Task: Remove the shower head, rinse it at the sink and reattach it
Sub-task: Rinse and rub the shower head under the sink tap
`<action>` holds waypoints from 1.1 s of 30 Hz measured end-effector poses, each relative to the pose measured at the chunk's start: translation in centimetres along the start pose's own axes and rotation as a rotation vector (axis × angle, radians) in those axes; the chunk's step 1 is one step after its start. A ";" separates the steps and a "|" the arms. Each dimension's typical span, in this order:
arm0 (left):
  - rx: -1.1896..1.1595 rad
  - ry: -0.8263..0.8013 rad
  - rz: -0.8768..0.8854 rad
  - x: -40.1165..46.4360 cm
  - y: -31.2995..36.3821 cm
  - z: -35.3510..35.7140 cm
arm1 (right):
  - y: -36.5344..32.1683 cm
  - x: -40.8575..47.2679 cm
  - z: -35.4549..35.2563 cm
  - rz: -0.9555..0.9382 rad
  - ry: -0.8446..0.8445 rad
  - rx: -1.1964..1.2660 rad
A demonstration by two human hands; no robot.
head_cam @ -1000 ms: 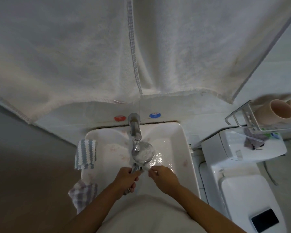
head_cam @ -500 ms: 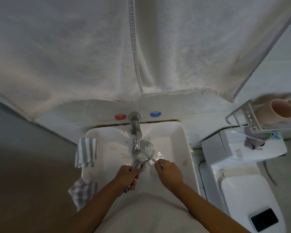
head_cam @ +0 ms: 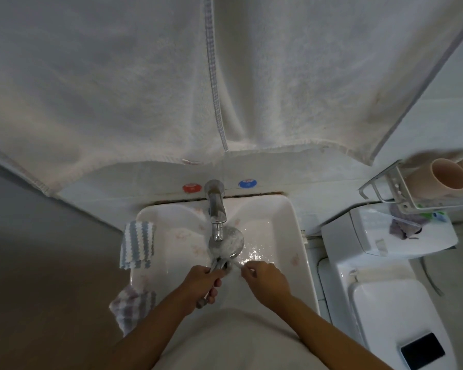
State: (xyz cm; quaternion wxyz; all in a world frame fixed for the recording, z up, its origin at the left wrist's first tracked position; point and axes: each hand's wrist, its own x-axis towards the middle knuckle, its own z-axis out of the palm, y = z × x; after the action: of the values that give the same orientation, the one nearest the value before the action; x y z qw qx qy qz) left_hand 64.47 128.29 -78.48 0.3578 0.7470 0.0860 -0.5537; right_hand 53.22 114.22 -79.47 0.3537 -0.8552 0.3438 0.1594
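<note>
Holding firm on the chrome handle: left hand, fingers curled round it, with the shower head lying face up directly under the spout of the tap, over the basin of the sink. Right hand pinching something thin and pale at its fingertips, aimed at the neck of the head; looks like a small brush, but too blurred to say for sure. Only one view, from the head camera, so no second angle to check it.

Compared with half a second ago: right hand drawn back towards the body, its tip now off the round face and down near the neck. Disc turned flatter again towards the camera, as in the frame one second ago. Left grip unchanged in place. Seems to be a back-and-forth scrubbing stroke, so rinsing probably still in the middle, reattaching not yet near.

Around: striped cloth hanging on the left rim, big towel overhead, toilet at the right.
</note>
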 end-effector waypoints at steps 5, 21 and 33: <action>-0.022 -0.017 0.003 0.2 0.0 0.0 | 0.0 0.4 -0.2 0.014 0.003 0.034; 0.103 -0.055 0.076 0.7 1.6 -0.8 | -0.3 0.4 -0.4 0.028 0.112 -0.025; 0.279 -0.045 0.254 0.9 2.5 -2.1 | -0.1 0.3 -0.5 -0.017 0.109 -0.001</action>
State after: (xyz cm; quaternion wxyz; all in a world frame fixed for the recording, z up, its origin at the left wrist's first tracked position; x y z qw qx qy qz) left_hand 67.75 127.58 -77.92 0.3198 0.7817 -0.0947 -0.5270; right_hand 53.57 113.76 -79.21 0.3352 -0.8657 0.3552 0.1099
